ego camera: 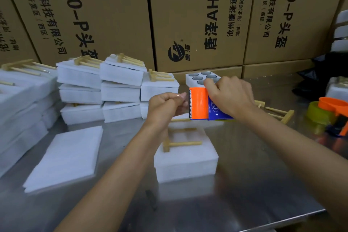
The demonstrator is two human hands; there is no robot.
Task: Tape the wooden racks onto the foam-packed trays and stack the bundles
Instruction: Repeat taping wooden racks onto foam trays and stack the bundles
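Two bare forearms reach forward over a shiny metal bench (244, 184). Nearest the person, in the middle of the bench, sits a white foam-packed tray (186, 164) with a wooden rack (180, 144) lying on top; the rack's rods run left to right and its crossbar is at the left end. To the left of it lies a flat pile of foam sheets (64, 158).

Just above and beyond the tray, both hands hold an orange and blue tape dispenser (199, 104) in the air, toothed edge facing left. The right hand (228, 97) grips the dispenser from above, fingers curled over its body. The left hand (167, 104) sits just beside the toothed edge, fingers and thumb pinched together, seemingly on the loose end of clear tape, though the tape itself is too faint to make out. The tray lies directly below the hands, towards the person, so the tape would likely be drawn down across the rack's rods.

Further back on the left, finished bundles (120, 88) are stacked in several piles. Behind the hands sits a foam tray with round holes (201, 78), loose racks (276, 113) lie to the right, and a second dispenser (329, 117) rests at the far right. Brown cardboard boxes (197, 15) form the backdrop.
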